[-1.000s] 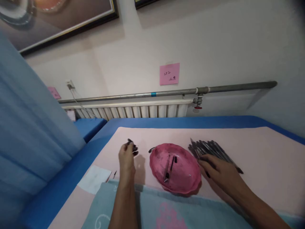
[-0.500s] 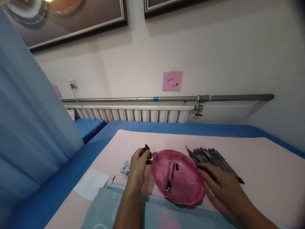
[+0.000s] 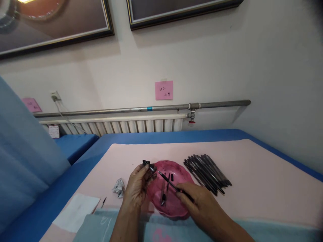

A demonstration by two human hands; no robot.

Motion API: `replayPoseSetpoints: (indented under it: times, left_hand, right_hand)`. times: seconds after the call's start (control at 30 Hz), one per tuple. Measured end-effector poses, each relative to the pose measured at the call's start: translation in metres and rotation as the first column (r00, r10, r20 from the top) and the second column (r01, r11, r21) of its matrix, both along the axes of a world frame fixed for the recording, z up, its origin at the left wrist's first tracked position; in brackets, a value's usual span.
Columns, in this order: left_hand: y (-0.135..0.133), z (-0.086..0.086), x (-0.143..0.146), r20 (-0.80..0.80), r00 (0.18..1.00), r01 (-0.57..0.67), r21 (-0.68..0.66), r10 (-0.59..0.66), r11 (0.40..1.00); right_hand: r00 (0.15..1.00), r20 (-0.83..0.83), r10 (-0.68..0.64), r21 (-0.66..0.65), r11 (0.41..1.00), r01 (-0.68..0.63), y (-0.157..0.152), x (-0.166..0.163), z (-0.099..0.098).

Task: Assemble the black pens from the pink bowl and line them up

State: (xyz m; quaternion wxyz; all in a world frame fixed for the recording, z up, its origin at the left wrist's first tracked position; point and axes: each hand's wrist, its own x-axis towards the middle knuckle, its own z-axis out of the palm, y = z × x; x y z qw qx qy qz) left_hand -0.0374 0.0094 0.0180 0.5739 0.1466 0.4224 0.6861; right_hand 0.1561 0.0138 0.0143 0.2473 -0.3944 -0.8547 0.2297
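Note:
My left hand (image 3: 137, 183), its fingertips stained dark, pinches a small black pen cap (image 3: 149, 165) with a shiny end, over the left rim of the pink plate (image 3: 180, 201). Above the plate, my right hand (image 3: 198, 198) grips a black pen (image 3: 171, 185), its tip pointing up and left toward the cap; the two are apart. Inside the plate lie a clear pen barrel (image 3: 163, 191), a thin dark refill (image 3: 168, 183) and a short black piece (image 3: 172, 177). To the right, several black pens (image 3: 207, 173) lie side by side.
Crumpled, stained paper (image 3: 119, 187), a white sheet (image 3: 77, 211) and a small dark pen part (image 3: 103, 202) lie to the left on the pink sheet (image 3: 264, 188). A blue-green cloth (image 3: 101, 223) lies along the near edge. Behind stands a radiator (image 3: 141, 126); a blue curtain (image 3: 25, 168) hangs left.
My right hand has come from the plate's right rim to over the plate, bringing the pen near the cap in my left hand. The view has shifted to the right.

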Motion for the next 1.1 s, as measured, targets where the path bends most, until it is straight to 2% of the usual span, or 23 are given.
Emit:
replayPoseSetpoints:
  times: [0.27,0.53,0.63,0.7,0.77,0.87,0.9,1.0,1.1]
  left_hand:
    - [-0.003,0.001,0.016,-0.091,0.993,0.073,0.007,-0.072,0.997]
    - [-0.005,-0.009,0.041,-0.154,0.969,0.199,0.023,-0.193,0.98]
    - [-0.006,-0.006,0.038,-0.202,0.963,0.188,0.024,-0.179,0.982]
    - [-0.005,-0.002,0.027,-0.266,0.959,0.111,0.028,-0.1,0.993]
    - [-0.003,-0.002,0.009,-0.353,0.936,0.006,0.032,0.006,0.999]
    - [0.002,-0.01,-0.02,-0.494,0.855,-0.174,0.007,0.155,0.985]
    - [0.003,-0.013,-0.027,-0.546,0.821,-0.203,-0.011,0.164,0.979]
    - [0.004,-0.02,-0.038,-0.639,0.76,-0.183,-0.041,0.115,0.982]
    - [0.004,-0.023,-0.035,-0.686,0.725,-0.127,-0.045,0.062,0.991]
  right_hand:
    - [0.999,0.044,-0.005,0.0,1.0,0.005,-0.002,-0.002,0.003]
    - [0.998,-0.018,-0.056,0.011,0.998,0.056,-0.004,-0.001,-0.005]
    - [0.989,-0.084,-0.119,0.042,0.991,0.123,0.006,0.009,-0.005]
    - [0.962,-0.133,-0.239,0.103,0.962,0.253,0.018,0.02,-0.006]
    - [0.917,-0.133,-0.376,0.188,0.899,0.395,0.033,0.035,-0.008]
    - [0.837,-0.024,-0.546,0.288,0.798,0.529,0.056,0.055,-0.013]
    - [0.811,0.038,-0.584,0.319,0.776,0.544,0.062,0.06,-0.016]
    - [0.744,0.141,-0.653,0.364,0.733,0.575,0.073,0.07,-0.023]
    - [0.738,0.118,-0.665,0.385,0.715,0.583,0.075,0.071,-0.028]
